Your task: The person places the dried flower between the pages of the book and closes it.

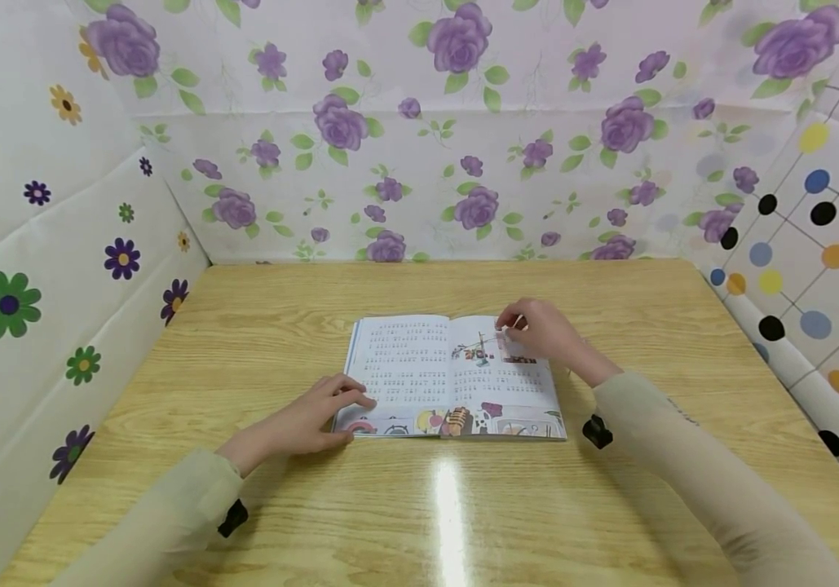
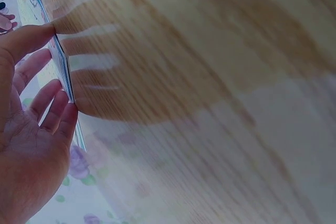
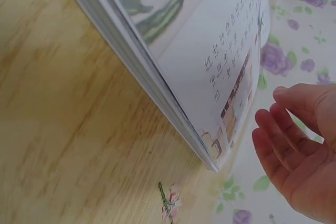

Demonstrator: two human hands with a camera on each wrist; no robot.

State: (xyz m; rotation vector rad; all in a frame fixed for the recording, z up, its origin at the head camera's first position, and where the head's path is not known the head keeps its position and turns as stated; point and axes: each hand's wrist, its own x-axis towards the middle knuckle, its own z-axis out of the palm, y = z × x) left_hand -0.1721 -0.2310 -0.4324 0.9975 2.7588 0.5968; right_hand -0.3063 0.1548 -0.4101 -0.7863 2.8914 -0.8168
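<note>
One open book (image 1: 451, 379), likely light and floppy, best pinched at a corner; left hand (image 1: 316, 416) rests there, fingers spread; right hand (image 1: 542, 328) above, thumb apart, gripping nothing!

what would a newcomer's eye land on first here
Probably the open book on the wooden table, with the left hand at its lower left corner and the right hand over the upper part of its right page. Next, likely the purple roses on the white backdrop behind the table.
</note>
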